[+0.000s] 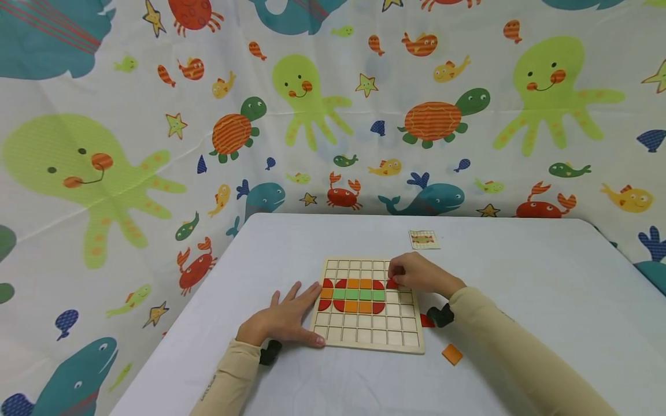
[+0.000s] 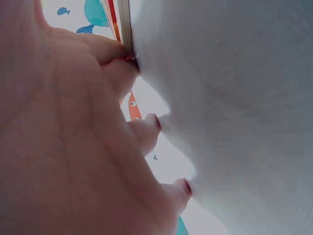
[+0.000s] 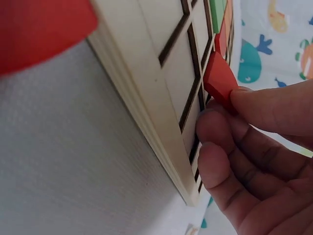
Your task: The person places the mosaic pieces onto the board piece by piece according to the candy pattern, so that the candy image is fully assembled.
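A wooden grid board (image 1: 372,337) lies on the table, with red, orange and green tiles filling part of its squares. My right hand (image 1: 424,273) is over the board's right side and pinches a red rounded tile (image 3: 221,81) between thumb and fingers, at a square right of the filled pattern. In the right wrist view the tile is tilted against the grid. My left hand (image 1: 288,316) lies spread at the board's left edge, its thumb at the lower left corner and fingertips on the frame and table. In the left wrist view its fingers (image 2: 146,132) touch the white surface.
Right of the board lie a red tile (image 1: 427,320), partly beside the black wrist camera (image 1: 440,315), and an orange square tile (image 1: 452,354). A small pattern card (image 1: 424,240) is behind the board. A cloth printed with sea animals hangs behind the white table (image 1: 291,242).
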A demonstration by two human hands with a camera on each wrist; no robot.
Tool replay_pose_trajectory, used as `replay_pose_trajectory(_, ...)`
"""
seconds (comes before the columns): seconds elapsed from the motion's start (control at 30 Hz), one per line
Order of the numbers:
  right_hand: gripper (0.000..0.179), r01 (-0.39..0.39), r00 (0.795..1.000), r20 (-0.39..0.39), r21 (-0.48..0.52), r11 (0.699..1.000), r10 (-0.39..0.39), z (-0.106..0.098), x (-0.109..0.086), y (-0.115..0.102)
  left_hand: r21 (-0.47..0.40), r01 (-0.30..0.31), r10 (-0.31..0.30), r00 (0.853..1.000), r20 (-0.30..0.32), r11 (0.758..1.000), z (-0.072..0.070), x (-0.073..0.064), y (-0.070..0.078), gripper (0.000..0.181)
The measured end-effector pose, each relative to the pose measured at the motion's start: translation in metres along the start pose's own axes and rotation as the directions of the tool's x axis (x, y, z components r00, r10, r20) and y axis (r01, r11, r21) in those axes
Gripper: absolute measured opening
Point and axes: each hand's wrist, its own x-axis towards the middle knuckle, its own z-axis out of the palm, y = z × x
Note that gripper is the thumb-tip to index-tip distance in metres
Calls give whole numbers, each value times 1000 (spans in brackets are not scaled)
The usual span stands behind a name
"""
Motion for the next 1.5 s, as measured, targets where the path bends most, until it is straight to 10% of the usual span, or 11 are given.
replay_pose_trajectory(1.0, 20, -37, 999, 2, 25, 999, 37, 6, -6, 4, 1, 1, -1, 1000, 4, 1000, 4, 2, -3, 124)
replay_pose_trajectory(1.5, 38, -13, 998, -55, 30, 999, 15, -9, -51, -11, -9, -13, 13, 1000, 11, 1000, 0, 2, -4, 124)
